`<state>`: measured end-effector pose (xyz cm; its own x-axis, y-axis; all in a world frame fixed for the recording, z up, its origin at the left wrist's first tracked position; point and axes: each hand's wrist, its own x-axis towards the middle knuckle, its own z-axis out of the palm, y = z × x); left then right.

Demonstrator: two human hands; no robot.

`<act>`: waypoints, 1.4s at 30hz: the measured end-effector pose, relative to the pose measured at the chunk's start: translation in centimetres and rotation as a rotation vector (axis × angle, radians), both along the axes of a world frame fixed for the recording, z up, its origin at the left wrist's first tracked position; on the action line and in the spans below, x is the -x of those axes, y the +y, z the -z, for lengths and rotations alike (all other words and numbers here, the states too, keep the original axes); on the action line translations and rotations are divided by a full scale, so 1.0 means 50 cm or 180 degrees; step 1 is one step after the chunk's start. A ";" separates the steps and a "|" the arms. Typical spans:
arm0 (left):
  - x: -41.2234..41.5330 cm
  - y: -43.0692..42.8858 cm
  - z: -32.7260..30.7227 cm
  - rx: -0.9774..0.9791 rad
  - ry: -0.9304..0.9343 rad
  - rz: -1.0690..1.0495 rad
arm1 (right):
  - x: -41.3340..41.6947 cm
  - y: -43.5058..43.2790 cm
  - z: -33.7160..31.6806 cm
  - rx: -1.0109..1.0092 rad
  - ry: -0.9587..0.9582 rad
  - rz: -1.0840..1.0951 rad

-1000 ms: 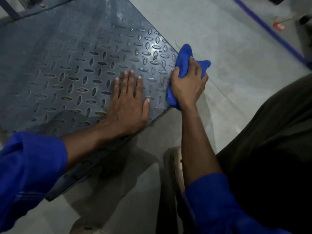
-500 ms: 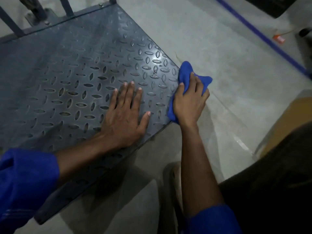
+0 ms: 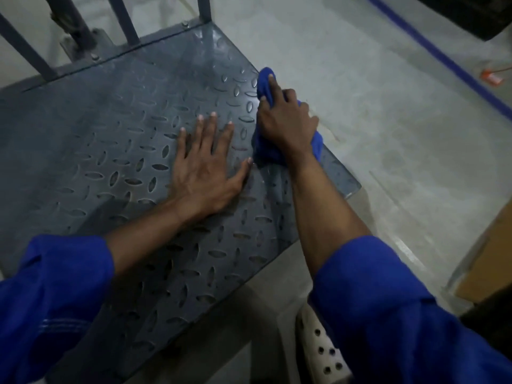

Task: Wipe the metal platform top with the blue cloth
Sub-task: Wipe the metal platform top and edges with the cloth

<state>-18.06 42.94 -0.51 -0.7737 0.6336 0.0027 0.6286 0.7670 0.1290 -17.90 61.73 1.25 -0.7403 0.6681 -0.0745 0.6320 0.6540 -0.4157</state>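
Along the right edge of the dark grey diamond-plate metal platform (image 3: 110, 128), your right hand (image 3: 285, 123) is clamped on the bunched blue cloth (image 3: 266, 153). Fingers curled round the wad, index finger stretched out along its far tip. Cloth sits on the platform top at that right edge, past the midpoint toward the far corner. Its right part is under your hand, so you cannot tell whether it hangs past the edge.

Your left hand (image 3: 203, 167) lies flat on the platform, palm down, fingers straight and spread apart, holding nothing. It is just left of the cloth; the thumb tip is right beside the near end of the wad, and contact cannot be told. Both forearms are bare, with rolled blue fabric sleeves (image 3: 50, 300) at the near edge of view.

Raised oval tread pattern covers the platform's near and middle area; the far part looks smoother, with a dull sheen. Dark grey metal bars (image 3: 124, 20) rise at the platform's far edge, bolted along a strip.

Right of the platform is pale grey concrete floor (image 3: 388, 134). A blue painted line (image 3: 443, 59) runs across it at far right, with a small orange object (image 3: 491, 79) beyond it, too blurred to identify. A brown cardboard box (image 3: 487, 261) is at the right edge. A white perforated shoe (image 3: 318, 347) is on the floor near you, just beside the platform's near corner.
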 end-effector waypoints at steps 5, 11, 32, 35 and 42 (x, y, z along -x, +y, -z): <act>0.115 -0.039 -0.006 -0.0129 0.0004 -0.0332 | -0.083 -0.036 0.020 -0.0400 -0.0091 0.0058; 0.132 -0.030 -0.006 -0.0119 0.0040 -0.0615 | 0.014 -0.028 0.029 -0.0325 -0.0019 0.0169; 0.135 -0.026 -0.010 -0.0044 0.0072 -0.0792 | 0.323 -0.024 0.019 -0.0151 -0.0041 -0.0469; 0.132 -0.026 -0.009 -0.0051 0.0107 -0.0775 | 0.243 -0.037 0.030 -0.0396 0.0031 -0.0305; 0.134 -0.028 -0.006 -0.0055 0.0143 -0.0769 | 0.309 -0.016 0.027 -0.0170 0.0074 -0.0268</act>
<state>-24.74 41.53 -0.22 -0.9015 0.4298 0.0498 0.4327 0.8936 0.1193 -33.36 60.94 -0.10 -0.7952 0.6059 -0.0224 0.5644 0.7261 -0.3928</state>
